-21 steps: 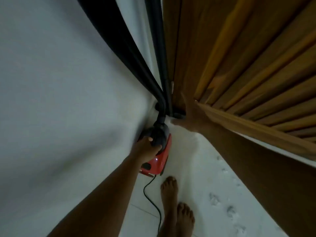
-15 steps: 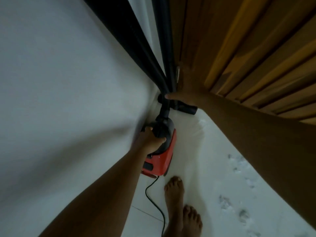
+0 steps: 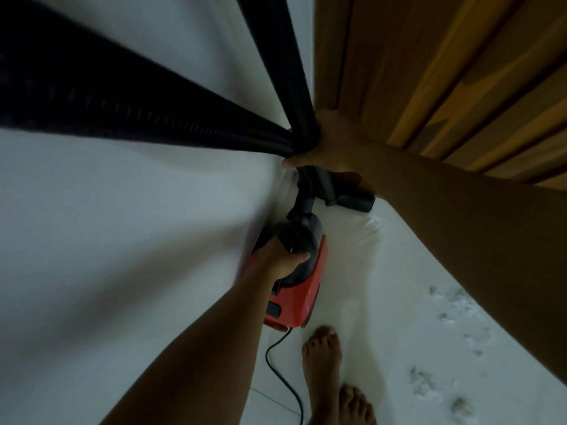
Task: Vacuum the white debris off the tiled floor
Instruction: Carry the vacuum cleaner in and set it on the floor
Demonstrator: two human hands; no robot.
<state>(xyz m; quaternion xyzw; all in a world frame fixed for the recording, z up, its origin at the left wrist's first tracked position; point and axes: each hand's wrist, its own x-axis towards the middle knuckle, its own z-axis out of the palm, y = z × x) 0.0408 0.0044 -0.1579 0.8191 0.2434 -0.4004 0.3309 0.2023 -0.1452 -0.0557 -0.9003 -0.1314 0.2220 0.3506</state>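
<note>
A white wall fills the side beyond the left hand's grip, and a wooden door rises just behind the right hand's grip. Below both lies the tiled floor.

The ribbed black hose and the rigid wand meet at the right hand. Its grip is clamped round the wand where the hose runs alongside. The left hand has its grip closed on the black handle of the red canister vacuum, which sits below and nearer the person than the right grip. I can't tell whether the canister is lifted or resting on the floor.

The floor nozzle is just under the right grip, by the foot of the door, and I can't see whether it touches the tiles. The white debris is scattered well away from both grips, back beside the bare feet and under the right forearm.

To my eye, the step now is getting the head over to that mess. I'd swing the wand back from the door, set the nozzle flat, and draw it slowly through the patches so the flecks don't scatter. The power cord trails below the left grip toward the feet and could trip the person.
</note>
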